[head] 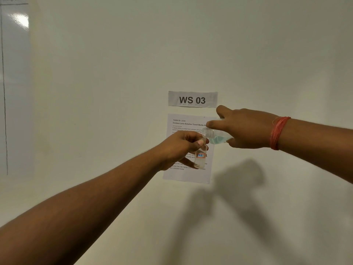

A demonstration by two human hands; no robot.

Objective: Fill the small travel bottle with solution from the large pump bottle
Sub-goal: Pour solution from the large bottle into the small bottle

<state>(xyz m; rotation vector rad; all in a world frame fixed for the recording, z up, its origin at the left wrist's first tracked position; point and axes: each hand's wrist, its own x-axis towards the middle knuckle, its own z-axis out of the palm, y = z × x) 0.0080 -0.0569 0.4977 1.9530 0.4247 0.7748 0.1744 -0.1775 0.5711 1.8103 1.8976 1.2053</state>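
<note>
Two hands' fingers grip bottles: left hand (178, 148) small bottle (200, 156), right hand (246, 129) tilted large bottle (215, 135), before instruction sheet (188, 175)

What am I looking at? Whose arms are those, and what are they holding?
It is one picture from a camera worn on a person's head, so you see their own arms reaching out. The left hand holds a small clear bottle upright. The right hand, with a red thread band on its wrist, tips a bigger bottle of bluish liquid so its open neck meets the small one's top. Behind them, a paper instruction sheet and a sign reading WS 03 are stuck on a white surface.
</note>
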